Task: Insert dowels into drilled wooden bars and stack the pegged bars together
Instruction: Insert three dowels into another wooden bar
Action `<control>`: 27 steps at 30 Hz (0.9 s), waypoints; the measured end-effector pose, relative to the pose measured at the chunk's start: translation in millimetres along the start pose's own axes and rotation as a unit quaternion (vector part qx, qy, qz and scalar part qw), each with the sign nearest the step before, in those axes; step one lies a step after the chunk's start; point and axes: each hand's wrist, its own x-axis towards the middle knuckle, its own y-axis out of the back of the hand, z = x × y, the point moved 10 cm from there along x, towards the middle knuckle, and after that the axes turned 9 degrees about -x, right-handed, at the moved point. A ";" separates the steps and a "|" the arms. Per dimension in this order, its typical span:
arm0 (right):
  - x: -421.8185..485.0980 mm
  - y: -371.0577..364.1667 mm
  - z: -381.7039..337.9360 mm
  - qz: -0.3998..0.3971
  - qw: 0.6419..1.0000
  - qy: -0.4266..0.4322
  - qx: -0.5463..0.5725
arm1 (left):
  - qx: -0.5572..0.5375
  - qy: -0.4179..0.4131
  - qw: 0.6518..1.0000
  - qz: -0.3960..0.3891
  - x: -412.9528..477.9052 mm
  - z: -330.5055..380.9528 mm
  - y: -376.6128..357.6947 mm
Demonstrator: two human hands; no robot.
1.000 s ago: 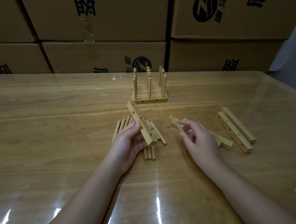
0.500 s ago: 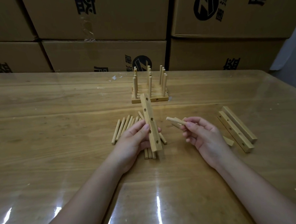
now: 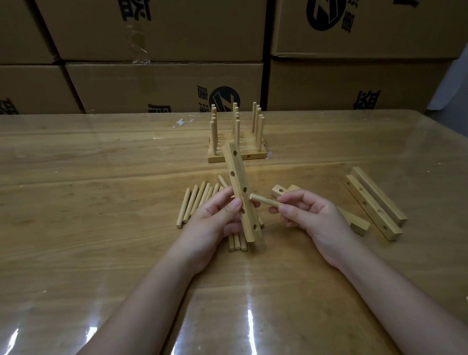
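Beyond a far pegged stack [image 3: 237, 156], the left hand [image 3: 213, 224] is gripping an unpegged bar [image 3: 238, 181], the right hand [image 3: 310, 214] pinching its first dowel [image 3: 264, 200]; spare bars [image 3: 372, 205] are lying right.

My left hand [image 3: 216, 219] holds a drilled bar [image 3: 240, 196]; at its three o'clock, my right hand [image 3: 308, 214] pinches a dowel [image 3: 264, 200].

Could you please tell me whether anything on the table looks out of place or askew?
Only small things: pale scraps lie on the table left of the pegged stack, whose right-hand dowels seem to lean slightly.
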 end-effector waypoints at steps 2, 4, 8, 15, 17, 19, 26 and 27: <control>-0.4 0.1 -0.6 0.003 1.000 0.004 -0.019 | 0.000 0.003 1.000 0.002 0.2 -0.9 0.4; -1.4 -1.6 -1.3 0.000 0.999 0.011 -0.051 | 0.004 0.003 1.000 -0.003 0.2 -1.2 -0.1; -2.3 -4.6 -3.4 -0.007 0.995 0.024 -0.093 | 0.001 0.008 1.000 -0.007 0.6 -1.8 -1.6; -0.7 -7.0 -0.2 -0.022 0.999 0.008 -0.036 | -0.030 0.007 1.000 0.006 1.3 -0.8 3.8; 1.7 -1.3 2.9 -0.012 0.999 -0.011 0.028 | -0.025 0.009 1.000 0.005 0.9 -0.7 3.5; 3.3 7.6 7.7 0.016 0.996 -0.034 0.078 | -0.021 0.010 1.000 0.003 0.7 -0.9 3.4; 3.9 12.3 12.0 0.015 0.981 -0.043 0.190 | -0.017 0.015 1.000 0.001 0.2 -0.6 2.1; 4.0 10.7 10.1 0.006 0.982 -0.036 0.187 | -0.015 0.014 1.000 0.000 0.2 -0.2 1.5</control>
